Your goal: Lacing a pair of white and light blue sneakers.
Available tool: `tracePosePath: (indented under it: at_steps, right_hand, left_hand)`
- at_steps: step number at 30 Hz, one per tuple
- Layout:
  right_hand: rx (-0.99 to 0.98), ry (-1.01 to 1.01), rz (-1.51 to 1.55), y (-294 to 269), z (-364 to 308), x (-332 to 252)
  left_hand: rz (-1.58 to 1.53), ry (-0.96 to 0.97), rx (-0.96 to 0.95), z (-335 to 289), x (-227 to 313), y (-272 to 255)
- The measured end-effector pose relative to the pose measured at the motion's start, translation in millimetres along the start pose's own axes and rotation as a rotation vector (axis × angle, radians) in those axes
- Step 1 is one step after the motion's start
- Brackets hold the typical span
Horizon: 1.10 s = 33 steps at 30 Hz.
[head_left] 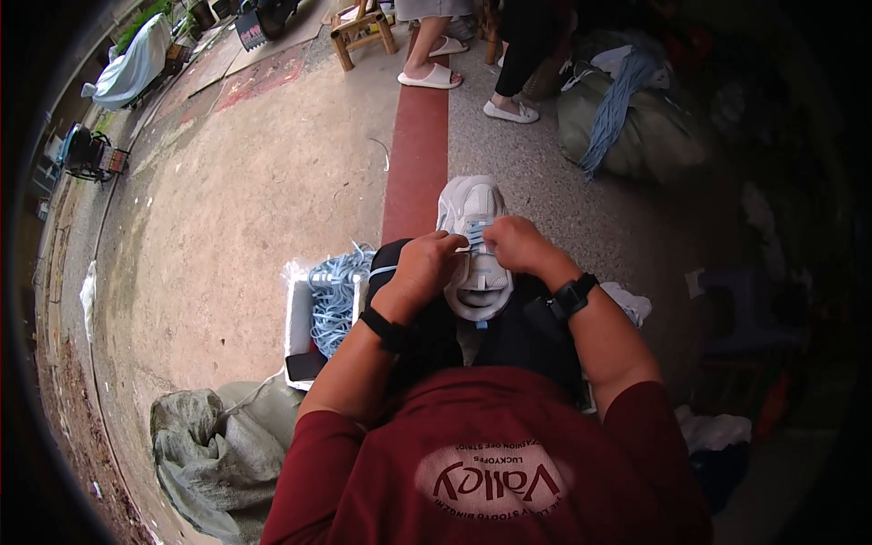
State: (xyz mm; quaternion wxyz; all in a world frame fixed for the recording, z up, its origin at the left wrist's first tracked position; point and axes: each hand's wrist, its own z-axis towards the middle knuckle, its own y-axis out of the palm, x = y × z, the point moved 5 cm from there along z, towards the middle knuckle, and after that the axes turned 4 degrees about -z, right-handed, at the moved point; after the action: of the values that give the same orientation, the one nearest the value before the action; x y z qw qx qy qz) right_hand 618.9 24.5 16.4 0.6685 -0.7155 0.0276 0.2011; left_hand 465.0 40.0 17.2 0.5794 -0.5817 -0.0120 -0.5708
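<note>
A white sneaker point(470, 193) rests on my lap between my knees, toe pointing away from me and its opening toward me. Light blue shoelace point(477, 234) crosses the upper part of its tongue in several rows. From the left, my left hand point(427, 265) pinches lace at the eyelets; a strand of blue lace shows beside its wrist. My right hand point(520, 243) is closed at the other side of the lacing, its fingertips on the lace. The fingertips of both hands are partly hidden.
Left of my knees, a white box point(298, 318) holds a tangle of blue laces point(334, 295), with a dark phone point(305, 367) on its near edge. A grey-green sack point(204, 454) lies nearer. Two people stand ahead, by a wooden stool point(359, 34) and a large sack point(627, 136) draped with laces.
</note>
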Motion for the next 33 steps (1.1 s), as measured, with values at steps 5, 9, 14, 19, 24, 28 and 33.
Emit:
tracePosePath:
  at_steps: [5,9,14,19,24,28,33]
  right_hand:
    - [-0.215,0.078,0.201,5.6,8.5,20.9]
    - [-0.330,0.045,0.347,9.1,7.7,23.6]
    - [-0.218,0.137,0.678,7.7,-2.1,24.4]
    - [-0.234,0.135,0.818,10.6,-7.0,28.5]
    - [-0.175,0.261,1.062,19.6,-12.4,33.2]
    - [0.066,0.376,0.863,25.0,-9.6,34.7]
    - [0.278,0.448,0.441,32.0,-14.0,29.3]
  left_hand:
    - [-0.027,-0.030,-0.023,7.6,12.3,-4.4]
    - [0.003,0.011,-0.055,10.4,7.3,1.1]
    - [0.017,0.011,-0.065,11.9,0.5,2.7]
    - [0.015,0.064,-0.047,15.5,9.1,-3.6]
    - [0.068,0.155,-0.049,19.1,12.0,3.5]
    - [0.149,0.069,-0.004,19.0,2.9,11.5]
    - [-0.903,-0.785,-0.026,-2.6,-32.2,24.6]
